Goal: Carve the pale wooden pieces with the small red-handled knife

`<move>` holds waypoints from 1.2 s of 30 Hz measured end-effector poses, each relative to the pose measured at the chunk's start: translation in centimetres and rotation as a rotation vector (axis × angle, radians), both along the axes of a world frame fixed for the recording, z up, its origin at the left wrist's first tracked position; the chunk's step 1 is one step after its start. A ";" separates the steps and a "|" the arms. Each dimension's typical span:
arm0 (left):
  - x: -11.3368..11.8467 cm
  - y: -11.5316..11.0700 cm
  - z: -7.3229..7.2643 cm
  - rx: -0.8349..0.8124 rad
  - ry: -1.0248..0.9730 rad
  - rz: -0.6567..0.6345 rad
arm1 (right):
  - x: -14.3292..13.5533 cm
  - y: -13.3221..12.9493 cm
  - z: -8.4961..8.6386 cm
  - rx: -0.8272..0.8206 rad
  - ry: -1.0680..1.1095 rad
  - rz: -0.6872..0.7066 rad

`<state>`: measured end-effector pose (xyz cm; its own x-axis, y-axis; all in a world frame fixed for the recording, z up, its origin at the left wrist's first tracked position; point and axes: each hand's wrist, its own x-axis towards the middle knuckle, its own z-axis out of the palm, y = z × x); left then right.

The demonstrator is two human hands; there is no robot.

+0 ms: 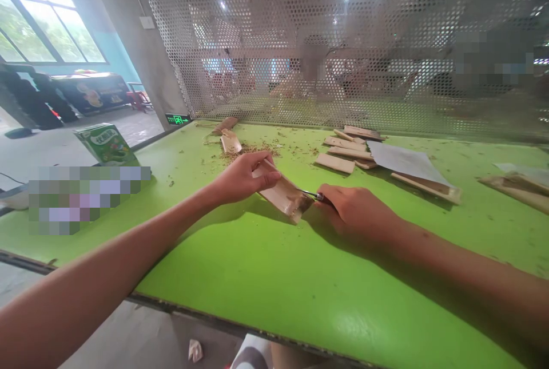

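My left hand [253,177] grips a pale, slightly curved bamboo piece [283,197], thumb on its upper face and fingers around the far edge. The piece is tilted, its lower right end rough and darker. Closed around the handle of a carving tool is my right hand [355,209]. The tool's thin metal shaft [315,195] meets the rough end of the piece; its tip is hard to make out. Shavings [253,153] lie scattered beyond my left hand, beside a short bamboo offcut [231,142] and a browner piece [225,125].
Several bamboo strips [335,163] lie at the back right of the green table [274,294], partly under a white paper sheet [407,160]. Another trough-shaped piece [521,189] is at far right. A green carton [107,145] stands left. A perforated metal screen [300,31] rises behind.
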<state>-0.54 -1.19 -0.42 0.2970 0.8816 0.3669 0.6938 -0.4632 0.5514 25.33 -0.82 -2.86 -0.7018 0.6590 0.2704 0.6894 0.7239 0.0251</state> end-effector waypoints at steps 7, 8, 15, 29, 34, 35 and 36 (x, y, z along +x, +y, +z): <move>0.0 0.1 -0.1 -0.020 0.033 0.040 | -0.4 -0.6 0.1 -0.022 -0.039 -0.002; 0.0 0.1 -0.1 -0.025 0.043 0.051 | -0.4 -0.6 0.1 -0.022 -0.046 -0.009; 0.0 0.0 0.1 -0.007 0.090 0.061 | -0.7 -0.5 -0.1 -0.024 -0.060 -0.052; 0.1 -0.1 0.2 -0.004 0.075 0.049 | -0.9 -0.8 -0.2 -0.001 -0.117 -0.040; 0.0 0.0 0.2 0.005 0.085 0.040 | -1.3 -1.1 -0.1 0.014 -0.148 -0.115; 0.0 0.0 0.2 0.001 0.088 0.039 | -1.3 -1.2 0.0 0.001 -0.149 -0.124; 0.0 0.0 0.2 -0.004 0.093 0.042 | -1.4 -1.3 0.1 -0.018 -0.148 -0.127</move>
